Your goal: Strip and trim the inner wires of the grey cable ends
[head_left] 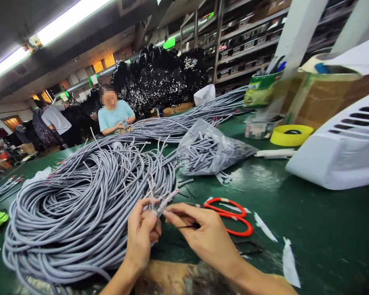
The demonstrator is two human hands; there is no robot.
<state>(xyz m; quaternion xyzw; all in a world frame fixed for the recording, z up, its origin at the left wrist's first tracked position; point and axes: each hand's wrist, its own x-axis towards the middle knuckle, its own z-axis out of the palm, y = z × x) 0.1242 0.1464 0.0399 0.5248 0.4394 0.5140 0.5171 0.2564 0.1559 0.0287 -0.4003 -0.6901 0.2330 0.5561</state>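
In the head view, the left hand (143,231) pinches a frayed cable end (162,204) between thumb and forefinger, with the other fingers curled in. The right hand (203,233) meets it from the other side, thumb and forefinger pressed together on the same end; a thin dark piece (186,226) shows under those fingers (too small to tell what it is). The cable end sits between the two hands, above the near edge of a big coil of grey cables (70,196), which spreads over the green table (249,182) to the left.

Scissors (233,216) with orange-red handles lie just beyond the right hand, and white scraps (290,262) are scattered to the right of them. Behind the hands stands a clear bag (203,151) filled with short grey pieces. Farther right are a yellow ring (290,140), a green tin (261,88) holding pens, and a white slotted panel (335,151). Across the table, a person in a light blue shirt (115,119) has both hands raised in front of the body.
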